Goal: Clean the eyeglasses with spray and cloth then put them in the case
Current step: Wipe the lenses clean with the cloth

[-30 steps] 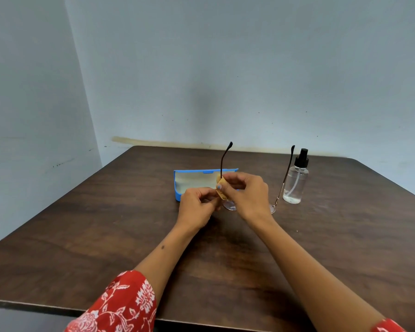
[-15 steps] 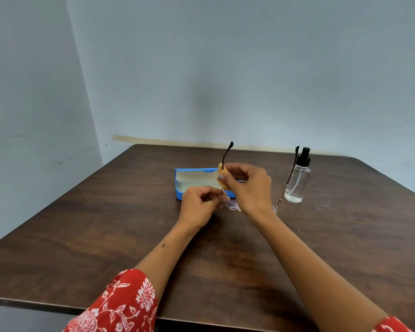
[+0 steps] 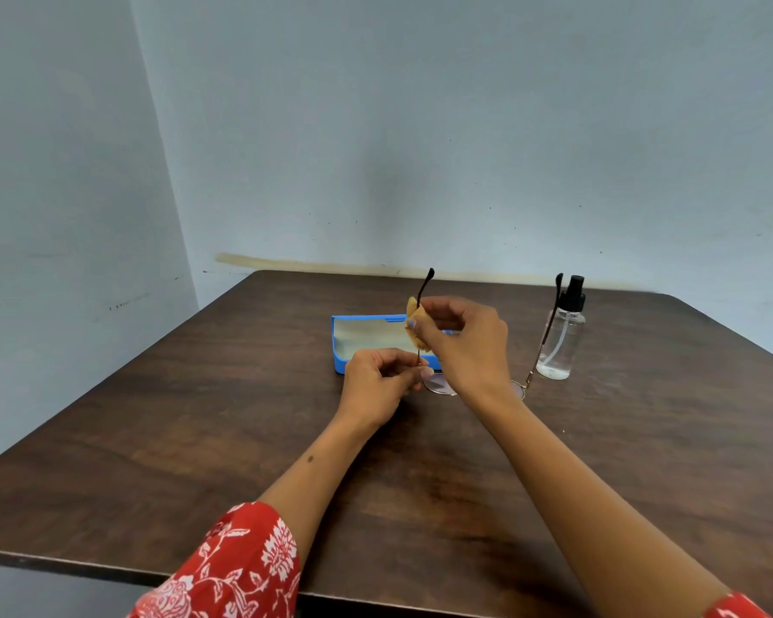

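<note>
Right hand [image 3: 469, 345]: thumb and fingertips pinch a small folded yellow cloth [image 3: 417, 324] around the left temple arm of the eyeglasses [image 3: 440, 384], roughly midway up that arm. The arm's dark tip rises above the cloth.

Left hand [image 3: 378, 385]: fingers curled, pinching the eyeglasses at the lower end of the same temple arm, near the hinge. Exact contact point is hidden by the fingers.

Eyeglasses: thin metal frame, round lenses, held with lenses down and both temple arms pointing up. One lens shows between the two hands; the rim of the other shows just past the right wrist. Whether the lenses touch the table [image 3: 197, 439] or hang just above it cannot be told. The second temple arm stands free on the right, leaning slightly, its dark tip overlapping the spray bottle [image 3: 559, 336] in this view; contact cannot be judged.

Spray bottle: clear, black pump top, some clear liquid in the bottom, dip tube visible. Upright on the table, right of the hands.

Glasses case [image 3: 341, 350]: blue, open, pale lining, lying on the table just behind the hands. Its right part is hidden by the right hand and cloth.

Table: dark brown wood grain, set into a corner of pale blue-grey walls. Red sleeves [image 3: 237, 568] with a white floral print show at the lower frame edge on both arms.
</note>
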Tool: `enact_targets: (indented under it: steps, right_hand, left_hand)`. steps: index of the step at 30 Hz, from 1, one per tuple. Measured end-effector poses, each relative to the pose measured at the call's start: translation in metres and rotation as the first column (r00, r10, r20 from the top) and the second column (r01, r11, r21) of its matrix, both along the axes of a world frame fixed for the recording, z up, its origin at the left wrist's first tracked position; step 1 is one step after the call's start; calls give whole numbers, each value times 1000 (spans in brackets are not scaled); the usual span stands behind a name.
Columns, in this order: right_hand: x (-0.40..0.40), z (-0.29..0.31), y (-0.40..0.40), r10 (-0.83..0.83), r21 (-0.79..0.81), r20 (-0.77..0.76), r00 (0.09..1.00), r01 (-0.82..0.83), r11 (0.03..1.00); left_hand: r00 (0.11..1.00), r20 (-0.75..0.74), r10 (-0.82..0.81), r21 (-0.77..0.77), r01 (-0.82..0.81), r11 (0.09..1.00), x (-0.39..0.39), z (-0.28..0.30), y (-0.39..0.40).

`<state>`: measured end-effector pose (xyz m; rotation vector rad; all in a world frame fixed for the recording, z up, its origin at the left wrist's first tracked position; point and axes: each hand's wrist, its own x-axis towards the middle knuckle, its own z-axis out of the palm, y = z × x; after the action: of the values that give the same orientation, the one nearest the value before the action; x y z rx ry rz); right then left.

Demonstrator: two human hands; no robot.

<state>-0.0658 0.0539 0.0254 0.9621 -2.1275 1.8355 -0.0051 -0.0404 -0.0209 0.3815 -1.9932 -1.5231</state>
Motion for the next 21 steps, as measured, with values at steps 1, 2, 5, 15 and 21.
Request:
enact_targets:
  steps: [1, 2, 5, 15, 21]
  right_hand:
    - [0, -4, 0, -3, 38, -5, 1000, 3, 999]
    - [0, -9, 0, -8, 79, -7, 1000, 9, 997]
    - [0, -18, 0, -26, 123, 12, 1000, 24, 992]
    - [6, -3, -2, -36, -7, 5, 999, 36, 999]
    - [4, -5, 0, -43, 26, 5, 999, 43, 999]
  left_hand:
    - [1000, 6, -2, -9, 2, 1000, 0, 1, 0]
    - [1000, 7, -4, -26, 5, 1000, 1, 1, 0]
    - [1000, -4, -9, -49, 8, 999, 2, 0, -1]
    - [1000, 14, -2, -1, 2, 1000, 1, 2, 0]
    - [1000, 6, -7, 2, 7, 1000, 2, 2, 2]
